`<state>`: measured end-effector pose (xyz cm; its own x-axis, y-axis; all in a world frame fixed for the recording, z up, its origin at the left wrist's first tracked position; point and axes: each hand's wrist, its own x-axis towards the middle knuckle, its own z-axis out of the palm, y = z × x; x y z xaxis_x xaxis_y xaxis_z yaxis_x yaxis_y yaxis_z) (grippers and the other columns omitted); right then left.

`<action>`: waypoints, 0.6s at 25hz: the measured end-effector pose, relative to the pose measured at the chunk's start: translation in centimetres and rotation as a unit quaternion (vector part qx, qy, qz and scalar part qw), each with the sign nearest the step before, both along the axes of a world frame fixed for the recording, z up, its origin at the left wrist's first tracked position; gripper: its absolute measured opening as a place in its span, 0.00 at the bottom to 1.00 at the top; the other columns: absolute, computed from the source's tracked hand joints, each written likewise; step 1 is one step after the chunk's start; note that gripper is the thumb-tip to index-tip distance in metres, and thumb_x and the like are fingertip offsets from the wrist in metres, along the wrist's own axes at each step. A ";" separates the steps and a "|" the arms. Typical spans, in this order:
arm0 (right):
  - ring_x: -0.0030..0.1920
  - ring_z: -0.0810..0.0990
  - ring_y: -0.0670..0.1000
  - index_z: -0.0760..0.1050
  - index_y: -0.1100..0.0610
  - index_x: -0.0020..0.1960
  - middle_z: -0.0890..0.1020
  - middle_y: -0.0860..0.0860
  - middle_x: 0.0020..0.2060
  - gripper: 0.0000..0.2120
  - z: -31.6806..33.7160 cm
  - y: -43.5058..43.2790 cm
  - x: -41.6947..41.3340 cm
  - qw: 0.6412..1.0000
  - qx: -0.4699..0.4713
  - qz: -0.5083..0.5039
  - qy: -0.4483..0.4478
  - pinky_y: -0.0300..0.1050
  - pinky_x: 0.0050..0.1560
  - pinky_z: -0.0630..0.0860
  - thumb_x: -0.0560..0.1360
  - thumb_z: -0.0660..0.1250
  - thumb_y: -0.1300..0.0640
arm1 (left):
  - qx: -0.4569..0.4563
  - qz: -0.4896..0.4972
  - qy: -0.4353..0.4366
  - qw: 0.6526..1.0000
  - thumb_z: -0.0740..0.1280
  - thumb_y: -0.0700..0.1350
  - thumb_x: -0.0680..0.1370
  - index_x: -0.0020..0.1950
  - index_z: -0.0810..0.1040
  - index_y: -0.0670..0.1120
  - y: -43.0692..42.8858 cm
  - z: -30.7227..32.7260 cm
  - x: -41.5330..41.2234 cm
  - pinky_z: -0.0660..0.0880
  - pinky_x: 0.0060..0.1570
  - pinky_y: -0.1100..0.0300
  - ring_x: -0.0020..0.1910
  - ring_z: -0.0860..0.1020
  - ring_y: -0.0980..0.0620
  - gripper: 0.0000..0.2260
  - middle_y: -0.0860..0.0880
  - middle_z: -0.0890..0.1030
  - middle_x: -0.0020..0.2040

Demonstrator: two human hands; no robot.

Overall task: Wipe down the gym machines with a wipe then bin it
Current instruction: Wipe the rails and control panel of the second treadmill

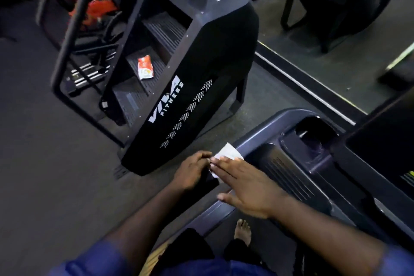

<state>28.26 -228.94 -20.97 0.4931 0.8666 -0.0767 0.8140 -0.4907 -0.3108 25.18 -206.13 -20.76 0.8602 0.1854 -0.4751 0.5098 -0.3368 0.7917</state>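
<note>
At the far left stands the black stair climber [197,87]; near and right lies the dark console [291,163] being wiped. Flat, even pressure and overlapping strokes along its ridges would likely clean best. The right hand [248,188] presses straight-fingered on the white wipe [227,152], which shows beyond its fingertips. The left hand [192,170] curls just left of it; what it holds is unclear.

A gym is showing: a stair climber [201,63] carrying a FITNESS logo [167,101] is standing beside a treadmill console [291,159], machines [89,6] crowding behind.
</note>
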 end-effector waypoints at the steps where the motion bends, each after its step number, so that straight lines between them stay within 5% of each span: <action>1: 0.83 0.40 0.44 0.45 0.47 0.85 0.45 0.43 0.84 0.34 0.4 -1.4 0.9 1.000 -0.009 0.003 -0.006 0.47 0.82 0.40 0.85 0.46 0.32 | 0.021 -0.025 -0.009 0.999 0.66 0.51 0.79 0.60 0.83 0.55 -0.1 -0.3 -0.3 0.72 0.70 0.53 0.63 0.80 0.52 0.12 0.51 0.84 0.63; 4: 0.83 0.45 0.45 0.48 0.48 0.85 0.54 0.45 0.84 0.33 0.5 -2.1 4.6 0.995 -0.041 -0.089 -0.035 0.50 0.82 0.42 0.85 0.43 0.34 | 0.049 -0.058 -0.005 0.997 0.63 0.40 0.84 0.66 0.82 0.46 -0.1 -0.9 0.1 0.69 0.72 0.56 0.66 0.78 0.52 0.13 0.50 0.82 0.66; 7: 0.81 0.57 0.51 0.61 0.53 0.82 0.66 0.49 0.79 0.35 0.9 2.5 3.7 0.991 -0.054 -0.119 -0.029 0.55 0.82 0.46 0.84 0.44 0.32 | 0.025 -0.058 -0.010 0.998 0.64 0.45 0.81 0.66 0.82 0.45 0.2 -1.0 0.2 0.70 0.72 0.56 0.66 0.78 0.51 0.16 0.49 0.83 0.66; 12: 0.82 0.45 0.40 0.52 0.44 0.84 0.52 0.39 0.83 0.28 1.6 0.3 1.8 0.997 -0.023 -0.056 0.038 0.46 0.82 0.41 0.86 0.44 0.37 | -0.016 -0.069 0.011 0.997 0.65 0.50 0.78 0.62 0.83 0.56 0.6 -0.9 -0.2 0.72 0.61 0.61 0.57 0.80 0.58 0.14 0.59 0.84 0.59; 15: 0.72 0.71 0.42 0.76 0.44 0.70 0.79 0.40 0.67 0.23 1.1 2.0 4.9 0.980 0.048 -0.187 0.046 0.51 0.81 0.55 0.87 0.47 0.41 | 0.001 -0.077 0.008 0.997 0.65 0.49 0.83 0.57 0.80 0.61 0.7 -1.4 -0.1 0.70 0.54 0.67 0.52 0.79 0.64 0.08 0.65 0.83 0.54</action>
<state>33.12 -226.91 -19.89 0.7722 0.6323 -0.0621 0.5499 -0.7141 -0.4331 25.08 -205.38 -22.11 0.8706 0.0532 -0.4891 0.4651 -0.4132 0.7829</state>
